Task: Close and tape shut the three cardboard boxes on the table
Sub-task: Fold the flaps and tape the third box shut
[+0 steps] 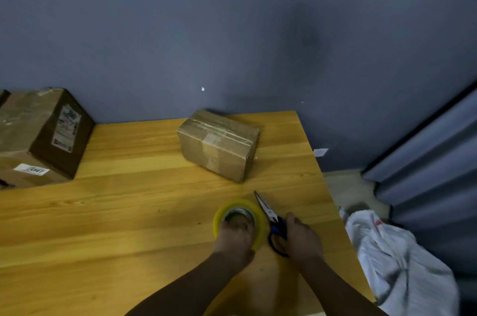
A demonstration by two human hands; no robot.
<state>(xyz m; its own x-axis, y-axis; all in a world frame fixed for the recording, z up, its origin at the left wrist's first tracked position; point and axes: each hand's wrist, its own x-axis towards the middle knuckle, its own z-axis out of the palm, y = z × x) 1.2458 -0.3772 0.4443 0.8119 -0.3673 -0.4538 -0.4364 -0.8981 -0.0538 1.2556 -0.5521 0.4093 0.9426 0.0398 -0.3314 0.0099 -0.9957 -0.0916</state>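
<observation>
We hold the tape and the scissors near the right edge of the tabletop.

Our left hand has its grip around the yellow tape roll, fingers inside the hole. Our right hand has its grip on the scissors at the handles; the blades are shut and point to the far edge. The roll and scissors are just beside each other. A small box, closed and taped, sits at the far right corner of the tabletop. A big box sits at the far left edge. A white cloth lies off the right edge.
</observation>
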